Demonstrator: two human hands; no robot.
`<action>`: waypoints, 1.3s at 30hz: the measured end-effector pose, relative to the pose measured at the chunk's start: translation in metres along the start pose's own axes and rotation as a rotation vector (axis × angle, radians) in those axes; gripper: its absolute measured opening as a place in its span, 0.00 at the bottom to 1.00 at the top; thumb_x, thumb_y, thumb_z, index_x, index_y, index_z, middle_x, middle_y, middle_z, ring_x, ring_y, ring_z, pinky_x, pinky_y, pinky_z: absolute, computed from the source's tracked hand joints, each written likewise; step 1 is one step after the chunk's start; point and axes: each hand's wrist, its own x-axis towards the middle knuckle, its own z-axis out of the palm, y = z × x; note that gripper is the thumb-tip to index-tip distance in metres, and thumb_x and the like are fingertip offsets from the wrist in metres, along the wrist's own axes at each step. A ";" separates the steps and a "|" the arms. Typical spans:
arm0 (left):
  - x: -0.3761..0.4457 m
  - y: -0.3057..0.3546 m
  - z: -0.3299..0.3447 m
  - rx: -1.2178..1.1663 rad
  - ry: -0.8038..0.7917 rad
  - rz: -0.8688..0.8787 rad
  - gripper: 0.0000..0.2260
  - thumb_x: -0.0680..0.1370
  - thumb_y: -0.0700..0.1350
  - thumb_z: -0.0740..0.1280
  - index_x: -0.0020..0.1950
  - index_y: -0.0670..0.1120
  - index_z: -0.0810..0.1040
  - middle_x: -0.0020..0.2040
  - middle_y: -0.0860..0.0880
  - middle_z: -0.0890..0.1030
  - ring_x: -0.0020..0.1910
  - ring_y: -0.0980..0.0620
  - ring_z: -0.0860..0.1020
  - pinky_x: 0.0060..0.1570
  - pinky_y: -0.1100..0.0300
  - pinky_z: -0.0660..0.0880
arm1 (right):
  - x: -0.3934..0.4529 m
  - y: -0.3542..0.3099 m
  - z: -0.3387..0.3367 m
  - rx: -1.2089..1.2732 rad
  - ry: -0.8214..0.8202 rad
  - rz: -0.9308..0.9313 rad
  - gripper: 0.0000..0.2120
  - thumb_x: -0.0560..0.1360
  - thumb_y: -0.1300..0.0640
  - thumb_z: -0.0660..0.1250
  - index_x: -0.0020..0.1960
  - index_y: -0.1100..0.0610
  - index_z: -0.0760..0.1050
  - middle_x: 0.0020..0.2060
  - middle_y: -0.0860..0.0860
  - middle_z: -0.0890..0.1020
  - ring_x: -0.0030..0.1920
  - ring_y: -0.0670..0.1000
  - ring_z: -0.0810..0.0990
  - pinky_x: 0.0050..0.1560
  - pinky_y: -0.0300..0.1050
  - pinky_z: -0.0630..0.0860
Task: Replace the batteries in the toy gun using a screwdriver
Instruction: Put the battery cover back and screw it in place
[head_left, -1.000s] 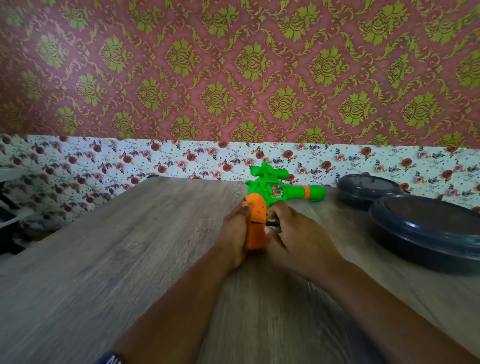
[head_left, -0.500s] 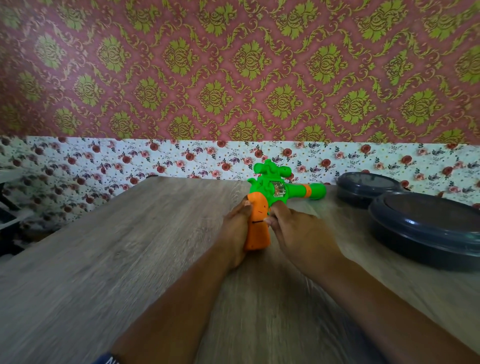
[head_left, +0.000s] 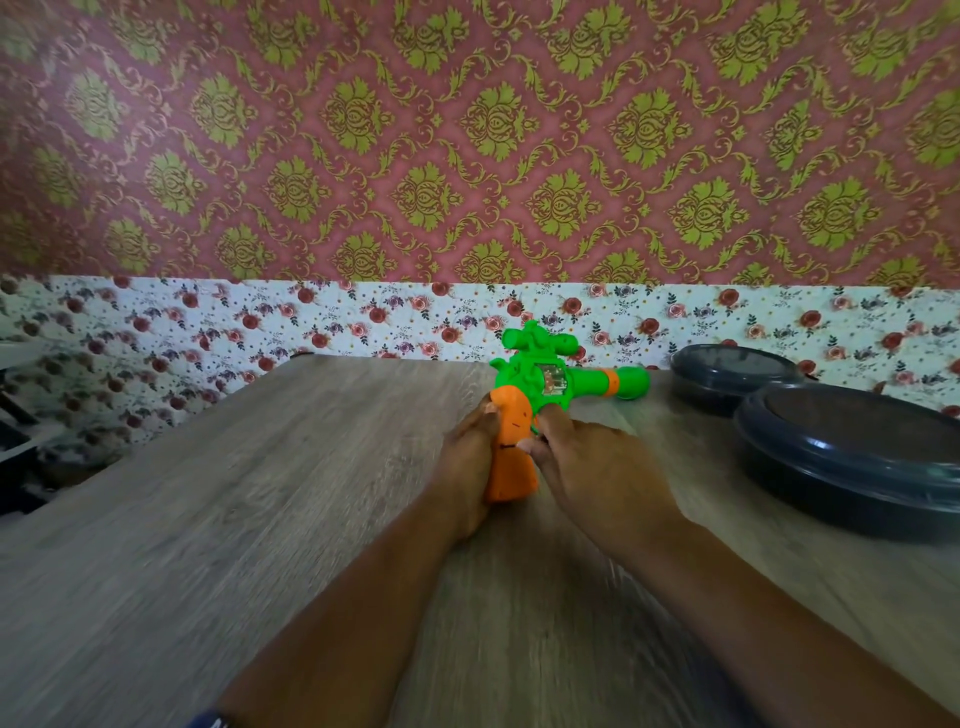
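Observation:
A toy gun (head_left: 540, 382) with a green body and an orange grip lies on the wooden table (head_left: 260, 519), barrel pointing right. My left hand (head_left: 467, 457) wraps the left side of the orange grip, thumb near its top. My right hand (head_left: 587, 467) is against the grip's right side, fingertips curled onto it near the trigger. No screwdriver or batteries can be seen; whatever lies under my right fingers is hidden.
Two dark round lidded containers stand at the right, a large one (head_left: 852, 457) nearer and a smaller one (head_left: 732, 376) behind it. The table ends at a floral wall strip (head_left: 311, 322) at the back.
A small dark object seen by my right fingers a second ago is no longer visible. My right fingers have closed in against the grip. The gun has hardly moved.

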 end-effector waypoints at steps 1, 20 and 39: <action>0.000 0.000 0.000 0.010 0.002 0.003 0.21 0.80 0.54 0.57 0.71 0.48 0.70 0.60 0.42 0.80 0.57 0.42 0.79 0.58 0.43 0.76 | -0.001 0.000 0.000 0.005 -0.005 0.014 0.18 0.78 0.43 0.52 0.51 0.57 0.69 0.36 0.55 0.81 0.35 0.59 0.81 0.30 0.44 0.66; 0.000 0.000 -0.001 -0.019 -0.029 -0.002 0.20 0.81 0.53 0.57 0.70 0.47 0.70 0.59 0.41 0.79 0.54 0.42 0.80 0.50 0.50 0.78 | -0.002 -0.001 0.001 0.130 0.019 0.094 0.12 0.79 0.46 0.53 0.56 0.53 0.64 0.42 0.52 0.80 0.41 0.56 0.80 0.35 0.45 0.68; -0.003 0.003 0.002 -0.064 -0.049 0.011 0.19 0.80 0.50 0.60 0.70 0.46 0.71 0.63 0.40 0.78 0.60 0.41 0.78 0.59 0.46 0.76 | 0.001 -0.015 0.007 -0.248 0.107 0.008 0.20 0.63 0.55 0.76 0.48 0.57 0.70 0.27 0.51 0.78 0.21 0.52 0.75 0.22 0.36 0.51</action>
